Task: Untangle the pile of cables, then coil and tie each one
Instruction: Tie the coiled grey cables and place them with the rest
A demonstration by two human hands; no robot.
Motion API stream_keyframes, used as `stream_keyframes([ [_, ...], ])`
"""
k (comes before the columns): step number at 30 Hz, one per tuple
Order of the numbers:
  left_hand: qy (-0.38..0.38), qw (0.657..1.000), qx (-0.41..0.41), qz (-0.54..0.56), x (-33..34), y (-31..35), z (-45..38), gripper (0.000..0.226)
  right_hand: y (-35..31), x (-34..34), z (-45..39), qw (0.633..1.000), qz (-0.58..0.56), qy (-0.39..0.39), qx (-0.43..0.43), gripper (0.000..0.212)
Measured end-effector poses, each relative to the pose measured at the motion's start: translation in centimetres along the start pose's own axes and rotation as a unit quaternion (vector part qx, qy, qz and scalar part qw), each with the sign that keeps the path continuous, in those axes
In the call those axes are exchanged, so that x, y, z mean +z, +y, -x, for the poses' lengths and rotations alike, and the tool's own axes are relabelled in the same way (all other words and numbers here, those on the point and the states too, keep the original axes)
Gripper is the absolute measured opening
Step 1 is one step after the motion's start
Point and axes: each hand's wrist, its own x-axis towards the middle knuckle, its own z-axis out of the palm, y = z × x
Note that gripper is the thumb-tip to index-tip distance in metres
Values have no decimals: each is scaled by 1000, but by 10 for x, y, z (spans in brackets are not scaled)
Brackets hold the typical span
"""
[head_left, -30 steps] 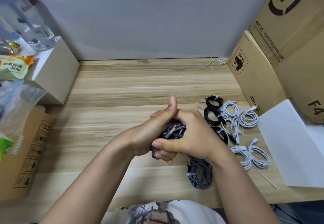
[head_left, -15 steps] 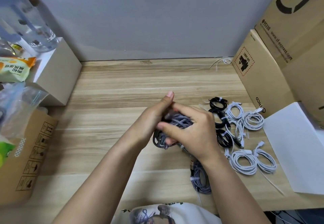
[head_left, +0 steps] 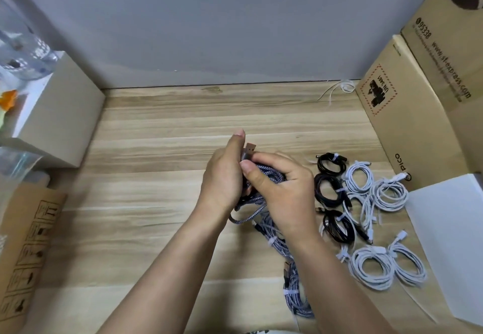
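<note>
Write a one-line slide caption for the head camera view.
Both hands, left and right, grip a grey braided cable coil above the wooden table, beside tied black and white coils.

Head view. Two bare forearms enter from the lower edge of the frame, one from lower left, one from lower right. No sleeves visible on either forearm; both are uncovered up to the frame edge. Left hand [head_left: 222,177] and right hand [head_left: 285,190]: no rings, no gloves, no watch or wristband on either wrist. Nails short and unpainted where visible: left thumb tip at centre frame, right thumb just below it. At the bottom centre edge, between the forearms, a thin strip of a white garment [head_left: 261,331] shows, with a small dark printed mark on it; the print is too cropped to read.
</note>
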Motion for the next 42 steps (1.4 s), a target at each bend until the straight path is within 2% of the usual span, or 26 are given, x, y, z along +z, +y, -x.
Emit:
stream_keyframes([
  [4,-46,998,-12,-41,-1,-3,-10,69,3,0,-7,992,-103,-4,72,14],
  [6,-135,990,-21,-27,-6,0,-15,69,2,-2,-11,977,-161,-2,140,5],
  [8,-252,968,-5,1,-16,1,-20,63,1,-6,-18,954,-227,-5,193,7],
  [10,-337,941,39,7,-25,-1,-25,52,4,-10,-26,944,-254,4,211,13],
  [11,-356,933,57,5,-27,-4,-26,44,6,-10,-30,944,-250,15,217,12],
  [15,-329,939,89,38,-21,-11,-30,24,5,-7,-40,933,-257,50,248,17],
  [17,-334,935,98,72,-18,-14,-32,24,0,-5,-43,919,-279,75,269,18],
  [20,-348,922,68,154,-8,-16,-37,62,2,-3,-53,905,-290,136,281,20],
  [22,-334,921,66,187,-3,-19,-42,72,8,-3,-65,904,-282,165,276,21],
  [25,-288,933,80,201,4,-23,-57,56,19,-3,-86,921,-246,120,277,22],
  [28,-214,956,78,183,9,-23,-74,29,34,-5,-120,941,-207,65,260,19],
  [30,-178,966,78,168,12,-24,-89,21,60,-17,-163,964,-118,96,219,16],
  [32,-148,973,82,158,11,-25,-100,17,90,-34,-207,968,7,155,197,11],
  [34,-133,976,89,146,11,-29,-110,15,117,-55,-245,947,161,177,212,33],
  [36,-132,977,92,141,12,-34,-112,15,136,-74,-263,911,284,155,254,52],
  [39,-132,978,88,137,13,-41,-115,15,156,-80,-266,878,369,80,294,58],
  [42,-128,978,80,141,12,-44,-117,14,170,-69,-242,868,423,45,256,60],
])
